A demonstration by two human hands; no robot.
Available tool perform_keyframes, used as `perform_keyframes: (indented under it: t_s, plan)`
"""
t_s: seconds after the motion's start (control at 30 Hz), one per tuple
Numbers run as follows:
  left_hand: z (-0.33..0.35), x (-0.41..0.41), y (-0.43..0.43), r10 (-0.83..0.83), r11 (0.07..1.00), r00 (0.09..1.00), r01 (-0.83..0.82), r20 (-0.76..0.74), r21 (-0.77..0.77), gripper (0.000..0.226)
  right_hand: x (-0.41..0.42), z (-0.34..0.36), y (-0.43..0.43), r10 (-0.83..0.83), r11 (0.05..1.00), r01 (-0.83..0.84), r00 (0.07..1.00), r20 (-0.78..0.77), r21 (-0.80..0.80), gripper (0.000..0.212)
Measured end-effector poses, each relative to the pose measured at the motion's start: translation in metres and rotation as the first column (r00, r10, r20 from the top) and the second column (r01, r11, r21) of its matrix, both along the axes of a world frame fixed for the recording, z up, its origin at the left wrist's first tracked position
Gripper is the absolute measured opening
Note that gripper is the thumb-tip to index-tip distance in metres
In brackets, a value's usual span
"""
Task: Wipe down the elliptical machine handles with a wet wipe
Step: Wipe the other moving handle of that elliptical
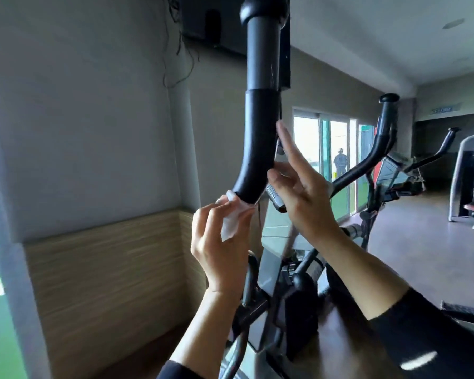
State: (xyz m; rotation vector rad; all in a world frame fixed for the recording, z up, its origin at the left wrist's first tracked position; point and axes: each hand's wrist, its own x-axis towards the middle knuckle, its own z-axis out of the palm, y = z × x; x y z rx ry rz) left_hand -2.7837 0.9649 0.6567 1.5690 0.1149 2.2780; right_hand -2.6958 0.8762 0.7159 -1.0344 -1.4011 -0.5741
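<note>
Single view, wide-angle, worn on the head. It faces forward and slightly up: white ceiling [381, 36] shows top right, brown floor [422, 228] at right. Both forearms [367, 283] enter from the bottom edge and run toward frame centre.

Mid-frame, close to the lens: left hand [219, 255] pinching a crumpled white wet wipe [230, 225], and right hand [298, 192].

The curved black foam-gripped elliptical handle [253, 149] is nearest, spanning top edge to centre. Pale grey wall [93, 132] fills the left half. Glass sliding doors [331, 149] lie far back, right of centre. Straight edges bow near the frame borders.
</note>
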Motion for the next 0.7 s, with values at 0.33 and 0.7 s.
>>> perform_keyframes:
  t_s: [0.33, 0.7]
  plan:
    - [0.023, -0.001, -0.008, -0.179, 0.983, 0.984, 0.179, -0.012, -0.029, 0.031, 0.011, 0.004, 0.004, 0.106, 0.994, -0.105, 0.994, 0.029, -0.031, 0.059]
    - [0.090, -0.012, -0.024, -0.412, 0.895, 0.905, 0.381, -0.105, -0.231, 0.032, 0.019, 0.003, 0.015, 0.249, 0.968, -0.249, 0.968, 0.025, -0.026, 0.061]
